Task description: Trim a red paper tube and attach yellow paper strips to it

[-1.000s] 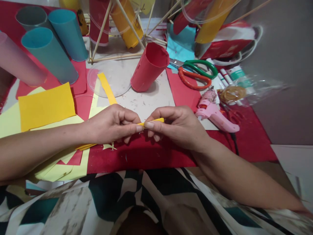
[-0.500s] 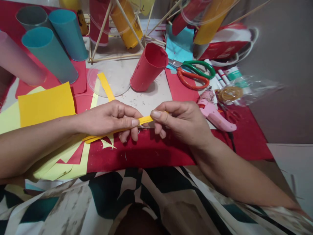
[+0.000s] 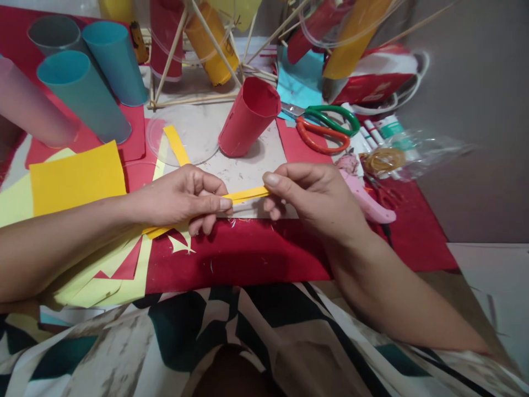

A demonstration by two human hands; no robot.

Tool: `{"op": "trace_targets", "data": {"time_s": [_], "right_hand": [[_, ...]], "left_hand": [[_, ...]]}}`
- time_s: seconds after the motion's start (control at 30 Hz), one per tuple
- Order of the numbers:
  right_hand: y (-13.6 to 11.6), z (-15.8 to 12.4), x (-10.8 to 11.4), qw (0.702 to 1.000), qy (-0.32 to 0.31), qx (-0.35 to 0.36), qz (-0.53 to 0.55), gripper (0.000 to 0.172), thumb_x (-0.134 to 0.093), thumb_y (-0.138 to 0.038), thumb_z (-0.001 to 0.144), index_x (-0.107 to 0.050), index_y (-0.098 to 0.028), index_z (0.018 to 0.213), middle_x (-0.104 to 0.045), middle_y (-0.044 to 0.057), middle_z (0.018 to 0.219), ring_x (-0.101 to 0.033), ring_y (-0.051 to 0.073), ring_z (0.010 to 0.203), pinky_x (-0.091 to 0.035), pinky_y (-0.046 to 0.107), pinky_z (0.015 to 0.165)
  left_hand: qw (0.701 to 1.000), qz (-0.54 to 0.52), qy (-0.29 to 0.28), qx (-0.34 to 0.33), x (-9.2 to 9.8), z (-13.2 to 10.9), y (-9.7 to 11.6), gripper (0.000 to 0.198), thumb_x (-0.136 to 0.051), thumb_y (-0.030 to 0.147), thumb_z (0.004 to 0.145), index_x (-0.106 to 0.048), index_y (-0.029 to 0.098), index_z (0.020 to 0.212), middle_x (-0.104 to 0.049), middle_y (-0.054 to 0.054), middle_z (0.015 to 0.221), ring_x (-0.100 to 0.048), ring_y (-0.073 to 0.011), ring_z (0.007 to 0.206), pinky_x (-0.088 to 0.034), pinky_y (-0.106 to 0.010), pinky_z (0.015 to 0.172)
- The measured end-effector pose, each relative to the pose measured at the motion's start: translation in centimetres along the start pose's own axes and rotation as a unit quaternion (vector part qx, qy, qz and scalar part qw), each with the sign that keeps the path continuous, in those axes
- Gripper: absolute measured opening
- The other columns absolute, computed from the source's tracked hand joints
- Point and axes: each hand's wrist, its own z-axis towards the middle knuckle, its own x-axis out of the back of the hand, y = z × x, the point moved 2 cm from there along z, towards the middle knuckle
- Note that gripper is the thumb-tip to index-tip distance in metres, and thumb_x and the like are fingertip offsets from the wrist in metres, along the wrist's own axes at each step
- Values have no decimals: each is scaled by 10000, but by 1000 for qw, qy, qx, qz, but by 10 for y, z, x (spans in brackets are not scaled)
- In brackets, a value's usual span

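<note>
Between my two hands stretches a narrow folded yellow paper strip (image 3: pixel 249 194). My left hand (image 3: pixel 192 196) pinches it between thumb and fingers on one side. The thumb and forefinger of my right hand (image 3: pixel 316 196) grip its other end. Another yellow strip (image 3: pixel 177 144) lies just behind my left hand, and more yellow paper (image 3: pixel 157 231) shows under that wrist. A red paper tube (image 3: pixel 249 118) stands tilted behind the held strip. At the left lies a yellow paper sheet (image 3: pixel 78 179) beside my left forearm.
Scissors (image 3: pixel 328 129) with green and orange handles lie behind my right hand, near a pink glue gun (image 3: pixel 367 198) and a plastic bag of rubber bands (image 3: pixel 386 160). Blue tubes (image 3: pixel 85 96) stand at the left. A stick frame (image 3: pixel 198 99) rises at the back, behind a clear disc (image 3: pixel 185 151).
My hands have moved apart, so a longer piece of the yellow strip shows between them. My left hand shifted slightly left, my right slightly up and right.
</note>
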Motion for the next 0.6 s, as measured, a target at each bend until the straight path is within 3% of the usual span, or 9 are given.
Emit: {"op": "trace_targets", "data": {"time_s": [0.1,0.2,0.37,0.6], "right_hand": [[-2,0,1,996,25,71,-56,262,-809,-441,748,-711,-224,856,-712,29,832,-648,158,721,-523,273,627],[-3,0,0,984,23,135,-113,317,-826,-299,723,-728,-226,1015,-718,43,976,-657,186,883,-536,303,773],[-4,2,-4,979,-39,126,-158,116,-770,-288,767,-764,-179,805,-705,39,760,-639,166,711,-500,276,644],[-2,0,-7,986,-92,67,-119,202,-738,-334,805,-730,-153,717,-685,16,676,-582,122,616,-447,224,569]], "left_hand": [[1000,2,6,6,1,0,-3,227,-640,293,922,-650,119,776,-619,-8,478,-454,-34,344,-334,-112,365],[1000,-2,-2,21,2,-1,-6,256,-634,348,925,-644,126,797,-592,9,460,-426,-34,330,-307,-111,350],[999,-7,-21,23,-1,-4,-7,318,-654,449,896,-635,138,831,-564,42,437,-432,-45,334,-346,-111,352],[998,15,-56,31,-4,-4,-8,349,-645,484,891,-609,137,877,-671,-4,590,-582,-76,431,-424,-137,425]]}}
